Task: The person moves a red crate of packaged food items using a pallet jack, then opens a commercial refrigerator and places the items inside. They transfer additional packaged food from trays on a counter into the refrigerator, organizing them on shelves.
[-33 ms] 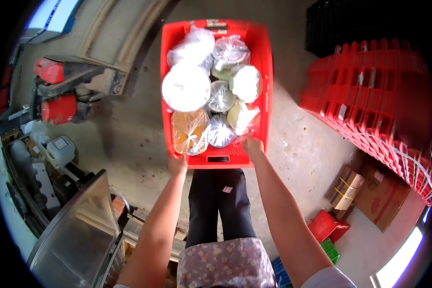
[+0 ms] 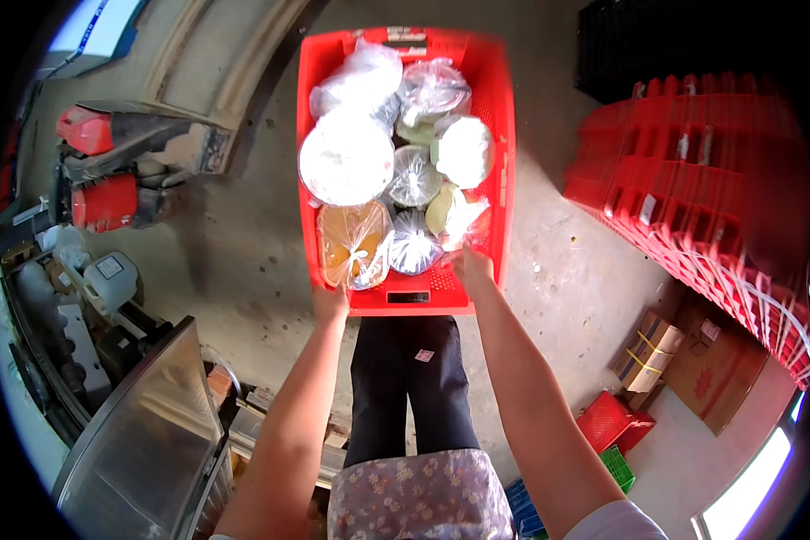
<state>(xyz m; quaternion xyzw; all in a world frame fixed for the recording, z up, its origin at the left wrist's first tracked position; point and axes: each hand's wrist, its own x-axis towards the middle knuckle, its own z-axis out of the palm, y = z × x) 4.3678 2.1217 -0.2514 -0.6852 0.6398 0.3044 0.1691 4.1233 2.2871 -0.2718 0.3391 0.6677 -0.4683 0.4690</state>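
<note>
A red plastic crate (image 2: 502, 135) is held out in front of my body. My left hand (image 2: 330, 301) grips its near left corner, fingers partly hidden by the wall. At the near right side my right hand (image 2: 472, 268) is closed on the rim, its fingertips mostly hidden. Plastic-wrapped containers fill the crate: a round white-topped tub (image 2: 346, 160), an orange-brown rectangular container (image 2: 355, 245) by my left hand, and a dark round bundle (image 2: 414, 243) beside it. A pale yellow-green wrapped item (image 2: 450, 214) lies close to my right hand. More clear-wrapped bowls (image 2: 433, 92) sit toward the far end.
Stacked red crates (image 2: 684, 171) stand on the right, with a black crate (image 2: 634, 54) beyond. Cardboard boxes (image 2: 652, 351) lean at the lower right. A red-and-black machine (image 2: 108, 198) and a white jug (image 2: 112, 281) are on the left. A glass-topped unit (image 2: 148, 423) is near my left arm.
The crate appears slightly larger and a little shifted to the left, still in both hands. The surroundings have shifted slightly in the view.
</note>
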